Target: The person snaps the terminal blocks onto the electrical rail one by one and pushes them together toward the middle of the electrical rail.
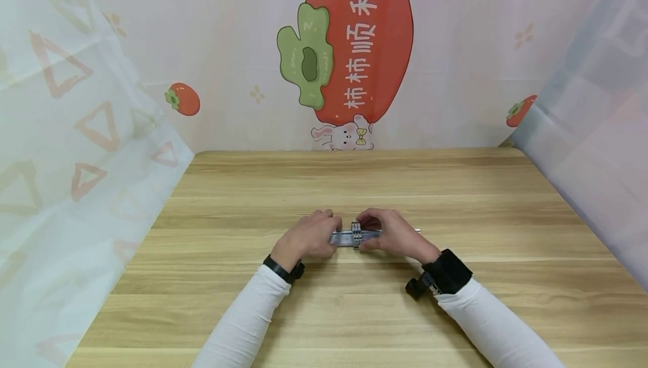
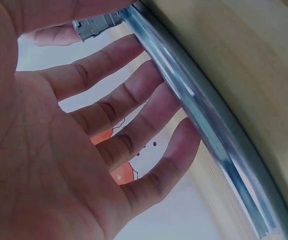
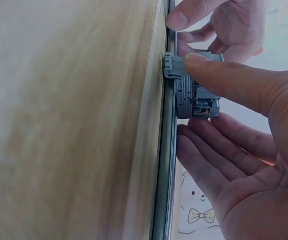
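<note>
A metal DIN rail (image 1: 342, 239) lies across the middle of the table, with several thin grey terminal blocks (image 1: 356, 234) standing on it side by side. My left hand (image 1: 311, 236) holds the rail left of the blocks. In the left wrist view its fingertips rest along one edge of the rail (image 2: 199, 110), the thumb crossing over the top. My right hand (image 1: 397, 236) grips the blocks from the right. Seen from the right wrist, its thumb presses on the near end of the blocks (image 3: 186, 95) while the fingers reach behind; their far side is partly hidden.
The wooden tabletop (image 1: 349, 312) runs back to a printed cloth (image 1: 228, 36) with a large red persimmon picture. Pale cloth sheets hang at the left (image 1: 76, 131) and right (image 1: 597, 131) edges. Dark straps with small cameras sit on both wrists.
</note>
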`<act>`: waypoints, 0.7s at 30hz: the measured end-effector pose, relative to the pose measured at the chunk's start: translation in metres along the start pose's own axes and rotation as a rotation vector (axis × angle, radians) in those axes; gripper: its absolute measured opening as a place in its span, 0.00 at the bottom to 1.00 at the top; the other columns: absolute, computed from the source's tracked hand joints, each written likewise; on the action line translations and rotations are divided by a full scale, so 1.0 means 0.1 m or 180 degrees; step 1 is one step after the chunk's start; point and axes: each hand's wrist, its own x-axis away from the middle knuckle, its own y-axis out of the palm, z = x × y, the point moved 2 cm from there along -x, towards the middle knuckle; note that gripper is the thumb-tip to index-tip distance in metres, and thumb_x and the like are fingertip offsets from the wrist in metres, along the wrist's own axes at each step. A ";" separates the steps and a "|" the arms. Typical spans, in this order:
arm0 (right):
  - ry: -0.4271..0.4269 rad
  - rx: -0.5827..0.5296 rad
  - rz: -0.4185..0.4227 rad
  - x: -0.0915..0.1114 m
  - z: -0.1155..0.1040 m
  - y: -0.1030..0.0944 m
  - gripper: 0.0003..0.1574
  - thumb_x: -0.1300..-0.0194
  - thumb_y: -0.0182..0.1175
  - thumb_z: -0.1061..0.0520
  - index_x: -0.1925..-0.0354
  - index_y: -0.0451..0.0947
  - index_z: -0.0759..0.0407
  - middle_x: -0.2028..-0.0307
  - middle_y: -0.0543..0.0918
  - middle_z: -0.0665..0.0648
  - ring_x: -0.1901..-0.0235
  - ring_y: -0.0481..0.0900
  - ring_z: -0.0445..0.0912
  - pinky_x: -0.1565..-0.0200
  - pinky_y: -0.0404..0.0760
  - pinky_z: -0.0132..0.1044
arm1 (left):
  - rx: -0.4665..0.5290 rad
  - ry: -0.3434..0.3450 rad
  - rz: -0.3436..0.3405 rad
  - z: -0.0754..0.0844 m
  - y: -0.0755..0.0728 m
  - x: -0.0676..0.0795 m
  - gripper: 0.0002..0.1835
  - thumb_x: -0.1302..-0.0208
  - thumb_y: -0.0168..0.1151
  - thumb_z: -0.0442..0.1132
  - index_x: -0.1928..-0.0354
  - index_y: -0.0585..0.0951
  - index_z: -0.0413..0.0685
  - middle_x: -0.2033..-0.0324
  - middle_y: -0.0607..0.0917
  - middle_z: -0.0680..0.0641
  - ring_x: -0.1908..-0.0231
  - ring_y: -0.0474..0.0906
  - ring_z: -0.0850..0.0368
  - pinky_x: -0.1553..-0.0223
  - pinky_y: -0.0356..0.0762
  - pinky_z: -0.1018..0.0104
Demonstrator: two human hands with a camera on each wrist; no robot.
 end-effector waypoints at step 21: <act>0.0005 -0.0006 0.0001 -0.01 0.01 0.01 0.35 0.58 0.73 0.55 0.50 0.72 0.58 0.55 0.78 0.53 0.57 0.78 0.46 0.56 0.74 0.36 | -0.0007 -0.0007 -0.0003 0.01 -0.01 0.01 0.20 0.50 0.62 0.45 0.53 0.75 0.53 0.63 0.70 0.54 0.63 0.67 0.57 0.64 0.67 0.64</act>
